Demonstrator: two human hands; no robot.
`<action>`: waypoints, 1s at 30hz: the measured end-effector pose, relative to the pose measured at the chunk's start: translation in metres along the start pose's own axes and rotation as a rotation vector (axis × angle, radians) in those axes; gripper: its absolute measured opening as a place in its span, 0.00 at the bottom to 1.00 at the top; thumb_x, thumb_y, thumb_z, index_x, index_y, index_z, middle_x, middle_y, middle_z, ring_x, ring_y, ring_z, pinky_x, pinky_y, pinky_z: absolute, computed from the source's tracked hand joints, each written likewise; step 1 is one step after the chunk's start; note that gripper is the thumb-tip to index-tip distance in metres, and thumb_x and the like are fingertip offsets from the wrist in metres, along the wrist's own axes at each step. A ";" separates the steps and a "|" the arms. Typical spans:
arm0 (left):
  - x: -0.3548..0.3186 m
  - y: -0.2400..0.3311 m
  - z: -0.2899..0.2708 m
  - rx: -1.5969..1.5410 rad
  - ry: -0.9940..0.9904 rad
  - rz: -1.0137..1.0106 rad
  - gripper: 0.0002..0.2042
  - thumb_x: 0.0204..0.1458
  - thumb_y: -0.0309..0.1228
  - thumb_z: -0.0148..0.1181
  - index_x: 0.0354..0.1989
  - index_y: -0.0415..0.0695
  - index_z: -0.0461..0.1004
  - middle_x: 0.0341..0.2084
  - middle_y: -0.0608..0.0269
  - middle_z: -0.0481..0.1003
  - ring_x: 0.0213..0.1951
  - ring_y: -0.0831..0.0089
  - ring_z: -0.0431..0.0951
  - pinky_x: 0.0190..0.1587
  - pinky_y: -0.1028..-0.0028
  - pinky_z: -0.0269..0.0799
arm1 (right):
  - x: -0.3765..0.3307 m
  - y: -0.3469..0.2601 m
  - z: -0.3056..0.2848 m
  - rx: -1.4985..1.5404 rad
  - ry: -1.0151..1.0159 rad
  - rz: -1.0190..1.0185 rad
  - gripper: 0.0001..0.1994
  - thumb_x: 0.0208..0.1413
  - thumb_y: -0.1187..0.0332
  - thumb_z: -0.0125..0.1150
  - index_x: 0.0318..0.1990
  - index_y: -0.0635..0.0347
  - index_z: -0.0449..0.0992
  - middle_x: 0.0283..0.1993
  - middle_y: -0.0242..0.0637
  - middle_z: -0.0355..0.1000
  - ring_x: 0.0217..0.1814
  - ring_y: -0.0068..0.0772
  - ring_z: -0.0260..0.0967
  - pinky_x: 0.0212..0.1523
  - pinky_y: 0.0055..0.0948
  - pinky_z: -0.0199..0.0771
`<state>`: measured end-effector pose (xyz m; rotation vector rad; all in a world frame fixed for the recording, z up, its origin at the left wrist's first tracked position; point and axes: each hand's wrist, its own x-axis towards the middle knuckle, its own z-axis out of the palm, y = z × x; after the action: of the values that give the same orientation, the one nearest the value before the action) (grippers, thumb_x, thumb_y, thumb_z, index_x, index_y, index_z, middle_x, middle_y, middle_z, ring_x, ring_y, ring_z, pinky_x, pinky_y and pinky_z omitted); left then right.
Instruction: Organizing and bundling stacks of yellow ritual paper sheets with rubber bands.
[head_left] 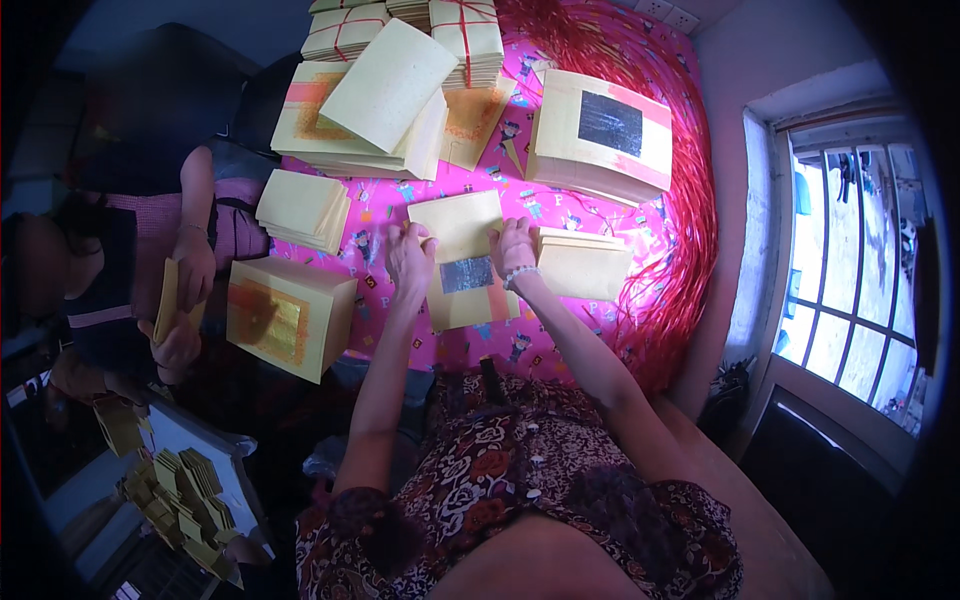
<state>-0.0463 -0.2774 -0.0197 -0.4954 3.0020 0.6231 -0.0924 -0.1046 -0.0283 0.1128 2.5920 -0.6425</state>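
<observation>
My left hand (408, 258) and my right hand (513, 245) both grip a pale yellow paper sheet (458, 224), folded up over a small stack of yellow papers with a silver foil square (467, 275) on a pink patterned cloth (570, 205). My right wrist wears a white bead bracelet. A further small stack of yellow sheets (583, 263) lies just right of my right hand.
Large yellow paper stacks (604, 135), (362, 110), (303, 208) and a gold-foil block (288, 315) surround the spot. Tied bundles (468, 35) sit at the back. Red string (680, 230) lies along the right. Another person's hands (190, 275) fold paper at left; folded pieces (180, 495) fill a tray.
</observation>
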 end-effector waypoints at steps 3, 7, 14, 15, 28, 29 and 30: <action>0.008 0.003 0.001 0.012 -0.139 -0.026 0.15 0.45 0.33 0.63 0.38 0.41 0.67 0.36 0.49 0.72 0.38 0.54 0.75 0.40 0.59 0.71 | 0.001 -0.002 0.001 0.022 -0.045 0.045 0.20 0.55 0.60 0.54 0.44 0.72 0.64 0.49 0.57 0.59 0.46 0.58 0.66 0.47 0.44 0.70; 0.010 0.012 0.008 -0.083 -0.283 -0.091 0.24 0.43 0.36 0.65 0.41 0.34 0.62 0.37 0.41 0.70 0.43 0.49 0.73 0.42 0.58 0.70 | 0.003 -0.001 0.004 0.017 0.018 0.005 0.19 0.54 0.61 0.55 0.43 0.72 0.65 0.47 0.56 0.60 0.45 0.57 0.67 0.45 0.45 0.72; -0.003 0.028 0.011 -0.039 -0.196 -0.007 0.30 0.38 0.36 0.69 0.41 0.33 0.56 0.42 0.39 0.64 0.42 0.47 0.73 0.40 0.58 0.73 | 0.002 -0.003 0.002 -0.021 0.201 -0.102 0.21 0.50 0.62 0.60 0.42 0.72 0.63 0.46 0.56 0.60 0.43 0.55 0.68 0.43 0.44 0.71; -0.003 0.029 0.010 -0.043 -0.206 -0.025 0.30 0.37 0.35 0.69 0.41 0.34 0.55 0.42 0.40 0.64 0.42 0.47 0.73 0.40 0.58 0.73 | 0.001 -0.003 0.002 -0.090 0.354 -0.217 0.21 0.49 0.63 0.61 0.42 0.72 0.63 0.46 0.56 0.60 0.43 0.54 0.68 0.43 0.43 0.71; -0.024 0.020 0.018 -0.194 0.022 0.012 0.31 0.39 0.37 0.69 0.47 0.37 0.57 0.38 0.45 0.63 0.39 0.47 0.70 0.39 0.56 0.69 | -0.010 0.009 0.018 -0.121 -0.035 -0.380 0.13 0.48 0.64 0.61 0.37 0.60 0.68 0.38 0.44 0.70 0.44 0.43 0.69 0.47 0.35 0.69; -0.027 0.020 0.018 -0.196 0.013 0.008 0.31 0.39 0.37 0.69 0.47 0.37 0.57 0.38 0.45 0.63 0.39 0.47 0.70 0.39 0.56 0.69 | -0.010 0.011 0.017 -0.088 -0.030 -0.405 0.12 0.48 0.65 0.61 0.36 0.60 0.67 0.38 0.44 0.69 0.43 0.44 0.68 0.46 0.36 0.69; -0.031 0.020 0.019 -0.234 0.043 0.002 0.32 0.39 0.37 0.69 0.49 0.38 0.58 0.38 0.45 0.63 0.39 0.47 0.70 0.38 0.56 0.68 | -0.011 0.013 0.017 -0.055 -0.025 -0.430 0.12 0.49 0.66 0.60 0.36 0.60 0.67 0.38 0.44 0.68 0.43 0.45 0.68 0.45 0.38 0.69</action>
<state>-0.0242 -0.2431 -0.0265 -0.5211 2.9843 0.9828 -0.0734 -0.1003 -0.0423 -0.4789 2.6240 -0.7105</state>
